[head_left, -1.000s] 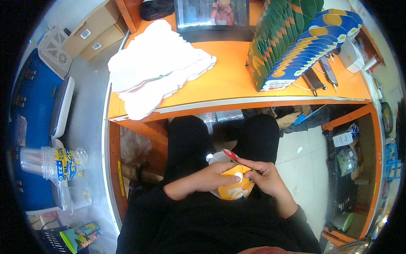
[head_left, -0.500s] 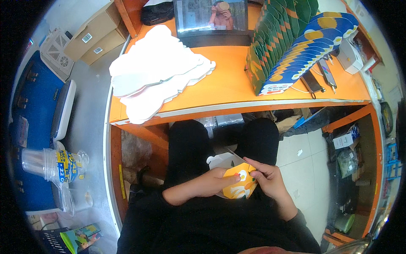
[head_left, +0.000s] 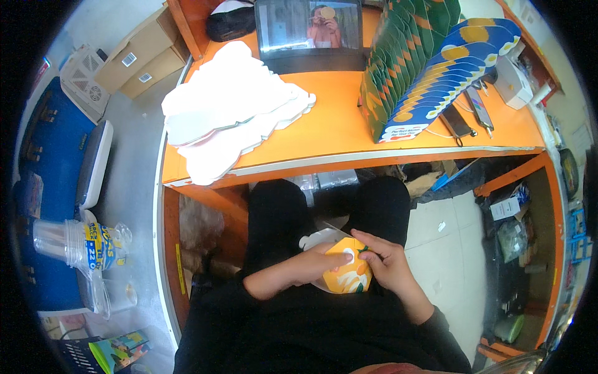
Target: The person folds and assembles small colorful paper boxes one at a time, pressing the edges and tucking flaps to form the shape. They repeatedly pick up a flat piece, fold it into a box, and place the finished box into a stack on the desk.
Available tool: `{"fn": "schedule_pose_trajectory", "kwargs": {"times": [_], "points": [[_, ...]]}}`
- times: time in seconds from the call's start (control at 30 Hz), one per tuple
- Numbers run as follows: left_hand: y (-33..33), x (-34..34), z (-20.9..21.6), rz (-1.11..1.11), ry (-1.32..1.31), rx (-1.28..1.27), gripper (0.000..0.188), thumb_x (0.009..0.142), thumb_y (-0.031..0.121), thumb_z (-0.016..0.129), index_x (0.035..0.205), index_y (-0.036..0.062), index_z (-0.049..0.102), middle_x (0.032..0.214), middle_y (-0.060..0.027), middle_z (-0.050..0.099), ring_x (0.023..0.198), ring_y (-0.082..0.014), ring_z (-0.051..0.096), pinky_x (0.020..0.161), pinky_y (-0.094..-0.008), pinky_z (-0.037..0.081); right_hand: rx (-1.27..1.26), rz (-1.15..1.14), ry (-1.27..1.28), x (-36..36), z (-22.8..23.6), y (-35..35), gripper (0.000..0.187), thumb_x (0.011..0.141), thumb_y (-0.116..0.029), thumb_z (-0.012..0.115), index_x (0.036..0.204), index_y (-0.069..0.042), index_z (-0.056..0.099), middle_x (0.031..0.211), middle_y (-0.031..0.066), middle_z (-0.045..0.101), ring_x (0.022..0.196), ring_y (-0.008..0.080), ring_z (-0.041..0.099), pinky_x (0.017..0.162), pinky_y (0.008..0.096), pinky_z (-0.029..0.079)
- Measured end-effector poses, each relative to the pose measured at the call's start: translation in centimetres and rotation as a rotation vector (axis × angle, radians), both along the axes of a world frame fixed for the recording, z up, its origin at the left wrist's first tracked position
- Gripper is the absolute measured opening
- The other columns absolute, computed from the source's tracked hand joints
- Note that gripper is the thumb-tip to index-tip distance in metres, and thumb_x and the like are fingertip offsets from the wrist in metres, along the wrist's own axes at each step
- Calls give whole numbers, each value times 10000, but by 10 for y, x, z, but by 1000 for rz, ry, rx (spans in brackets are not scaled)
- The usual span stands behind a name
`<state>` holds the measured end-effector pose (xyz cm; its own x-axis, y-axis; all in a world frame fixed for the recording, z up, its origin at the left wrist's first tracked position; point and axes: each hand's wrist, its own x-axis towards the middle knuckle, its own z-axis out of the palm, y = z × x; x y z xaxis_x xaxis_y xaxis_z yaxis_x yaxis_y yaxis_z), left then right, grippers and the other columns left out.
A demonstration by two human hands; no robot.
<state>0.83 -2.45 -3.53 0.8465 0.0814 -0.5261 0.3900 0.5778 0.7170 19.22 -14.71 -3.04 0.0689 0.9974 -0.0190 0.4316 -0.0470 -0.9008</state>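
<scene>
Above my lap I hold a partly folded paperboard box (head_left: 350, 282), yellow-orange with printed egg and leaf shapes outside and white inside. My left hand (head_left: 306, 264) grips its left side, the thumb lying across the printed face. From the right, my right hand (head_left: 387, 258) pinches the upper right edge between thumb and fingers. White flaps stick up at the box's far side, beyond my hands. On the orange table ahead lies a stack of flat white box blanks (head_left: 227, 106). To its right stand nested folded boxes, one row green (head_left: 398, 75) and one row blue (head_left: 445, 78).
A tablet (head_left: 309, 31) showing a video stands at the back of the orange table (head_left: 330, 118). Phones (head_left: 458, 121) and a white box (head_left: 514, 84) lie at the right. Wrapped plastic cups (head_left: 78, 242) sit on the grey left counter. An orange shelf (head_left: 551, 249) stands at right.
My right hand has shifted slightly left along the box's edge. The box has turned a little, showing its printed face at a different angle. Both hands keep their hold.
</scene>
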Motion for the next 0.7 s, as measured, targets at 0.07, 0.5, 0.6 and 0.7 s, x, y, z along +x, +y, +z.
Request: {"fn": "schedule_pose_trajectory", "kwargs": {"times": [0.07,0.5,0.6,0.7], "points": [[6,1,-7,77,2,-63,493,972,368,584,1313,31,469,1162,-116,602,1060,-219,634,905,-367,520,64,106,-203,0,5,3,800,772,-189,789,1455,-44,398,1423,221,473,1307,342,473,1082,419,379],[56,-31,67,589,-925,852,1067,768,388,813,1535,76,140,1510,-244,339,1409,-336,354,1140,-481,309,223,-83,643,25,59,12,1303,623,-412,905,1525,14,66,1505,180,302,1406,271,297,1134,442,282],[48,-9,56,359,-766,869,1559,521,553,925,1525,105,-181,1602,-242,-21,1494,-373,57,1187,-524,109,157,-59,601,11,59,18,1317,632,-472,880,1527,11,43,1512,180,275,1405,268,290,1138,438,274],[31,10,57,368,-826,666,1526,641,555,867,1439,126,-361,1579,-218,-110,1493,-359,-24,1194,-501,42,175,-34,603,-2,56,31,1316,666,-545,831,1527,7,2,1523,182,231,1412,267,259,1150,428,238]]}}
